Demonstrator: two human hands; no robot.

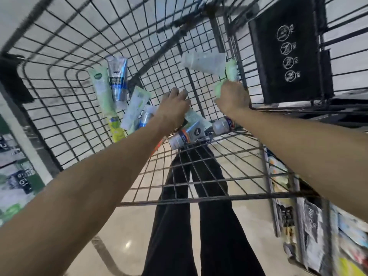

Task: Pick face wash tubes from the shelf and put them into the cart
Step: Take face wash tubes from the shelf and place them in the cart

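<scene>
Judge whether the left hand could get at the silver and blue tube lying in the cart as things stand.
Probably yes. The left hand is open and already inside the cart, and the silver and blue tube lies uncovered on the wire floor, with nothing between them.

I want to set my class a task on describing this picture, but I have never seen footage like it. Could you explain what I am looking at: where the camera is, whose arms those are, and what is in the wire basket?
There is no machine here. A person wears a camera on the head; it looks forward and down, so both bare arms reach into the frame and the person's dark trousers show through the wire.

The basket is a shopping cart, seen from above. On its wire floor lie several face wash tubes, white, green and silver-blue, scattered at different angles.

The right hand grips two tubes at once, a pale green one and a whitish one, held over the cart. The left hand has its fingers spread loosely above the tubes and holds nothing.

The blurred edges show store shelves.
</scene>
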